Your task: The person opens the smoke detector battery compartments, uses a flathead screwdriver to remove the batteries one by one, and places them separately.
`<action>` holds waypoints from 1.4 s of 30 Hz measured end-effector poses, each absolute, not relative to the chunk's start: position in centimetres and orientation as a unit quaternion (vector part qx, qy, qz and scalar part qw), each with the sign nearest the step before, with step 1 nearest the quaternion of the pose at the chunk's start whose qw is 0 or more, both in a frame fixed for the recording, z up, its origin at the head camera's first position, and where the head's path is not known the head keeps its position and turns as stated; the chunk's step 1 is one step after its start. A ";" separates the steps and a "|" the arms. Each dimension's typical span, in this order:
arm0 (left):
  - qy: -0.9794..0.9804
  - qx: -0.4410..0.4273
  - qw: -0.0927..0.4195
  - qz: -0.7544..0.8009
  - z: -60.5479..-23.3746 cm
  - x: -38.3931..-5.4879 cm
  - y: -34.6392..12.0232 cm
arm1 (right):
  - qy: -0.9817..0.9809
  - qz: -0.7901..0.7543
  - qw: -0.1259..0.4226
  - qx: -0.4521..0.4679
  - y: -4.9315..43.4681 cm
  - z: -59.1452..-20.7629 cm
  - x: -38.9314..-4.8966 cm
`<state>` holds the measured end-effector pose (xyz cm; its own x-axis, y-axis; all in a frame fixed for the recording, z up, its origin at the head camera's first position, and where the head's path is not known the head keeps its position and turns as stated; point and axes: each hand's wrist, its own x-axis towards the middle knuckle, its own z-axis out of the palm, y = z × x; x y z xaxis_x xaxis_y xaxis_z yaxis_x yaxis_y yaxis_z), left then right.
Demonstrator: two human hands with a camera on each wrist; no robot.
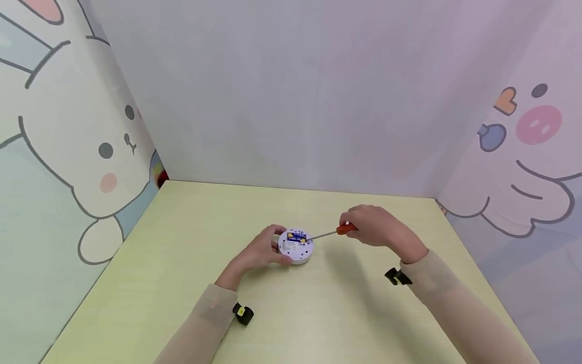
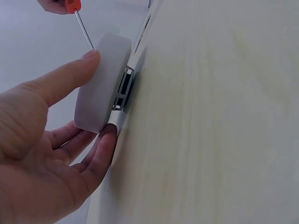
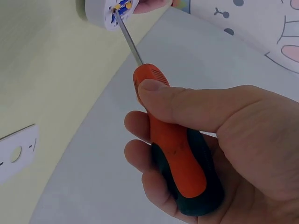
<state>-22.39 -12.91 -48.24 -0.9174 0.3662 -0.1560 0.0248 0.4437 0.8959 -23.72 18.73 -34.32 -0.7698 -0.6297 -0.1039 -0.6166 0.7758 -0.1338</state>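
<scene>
My left hand (image 1: pixel 262 250) grips a round white smoke detector (image 1: pixel 295 254) by its side, thumb on the near rim and fingers round the far side. Its battery side faces up, showing blue-and-yellow batteries (image 1: pixel 296 237). In the left wrist view, the detector's smooth white wall (image 2: pixel 103 84) and a dark slotted opening (image 2: pixel 124 88) near the table show. My right hand (image 1: pixel 370 225) holds a screwdriver (image 3: pixel 173 140) with an orange and dark green handle, thumb laid along the top. The metal shaft (image 3: pixel 130 39) slants down to the battery end, its tip right at the battery bay.
The pale yellow table (image 1: pixel 191 212) lies under both hands. Cloth walls with cartoon animals enclose its back and sides. A flat white piece with a round hole (image 3: pixel 18 158) shows at the left of the right wrist view. Black wrist cameras (image 1: pixel 243 313) sit on both sleeves.
</scene>
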 end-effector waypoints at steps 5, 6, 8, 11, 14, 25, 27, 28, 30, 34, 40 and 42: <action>0.835 0.119 0.163 0.512 -48.3 -22.5 -12.8 | 0.939 -0.027 0.067 -0.337 18.2 -33.9 -24.0; 0.835 0.119 0.162 0.512 -48.3 -22.5 -12.7 | 0.939 -0.023 0.067 -0.338 18.1 -33.8 -24.1; 0.835 0.118 0.161 0.513 -48.3 -22.5 -12.6 | 0.938 -0.015 0.069 -0.340 18.0 -33.7 -24.2; 0.835 0.118 0.159 0.513 -48.2 -22.5 -12.5 | 0.938 0.000 0.071 -0.340 17.7 -33.3 -24.3; 0.837 0.116 0.157 0.511 -48.1 -22.5 -12.4 | 0.936 0.018 0.069 -0.344 17.2 -32.9 -24.3; 0.842 0.106 0.154 0.507 -47.9 -22.2 -12.2 | 0.918 0.109 0.046 -0.379 14.7 -31.3 -24.4; 0.841 0.104 0.155 0.507 -47.9 -22.1 -12.2 | 0.914 0.116 0.047 -0.385 14.4 -31.1 -24.4; 0.841 0.104 0.155 0.507 -47.9 -22.1 -12.1 | 0.913 0.119 0.049 -0.387 14.4 -31.0 -24.5; 0.842 0.104 0.155 0.507 -48.0 -22.1 -12.1 | 0.911 0.124 0.057 -0.389 14.3 -30.8 -24.6; 0.843 0.106 0.152 0.506 -48.0 -22.1 -12.1 | 0.909 0.123 0.073 -0.391 14.4 -30.8 -24.8; 0.843 0.103 0.153 0.506 -47.9 -22.1 -12.0 | 0.914 0.089 0.095 -0.384 15.4 -31.5 -25.6; 0.842 0.102 0.154 0.506 -47.9 -22.1 -12.0 | 0.916 0.072 0.107 -0.380 15.9 -31.7 -25.9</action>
<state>-22.09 -12.01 -47.93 -0.9316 0.3281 -0.1565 0.0157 0.4664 0.8844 -25.90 15.91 -31.73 -0.6884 -0.6806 -0.2508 -0.7115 0.7008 0.0514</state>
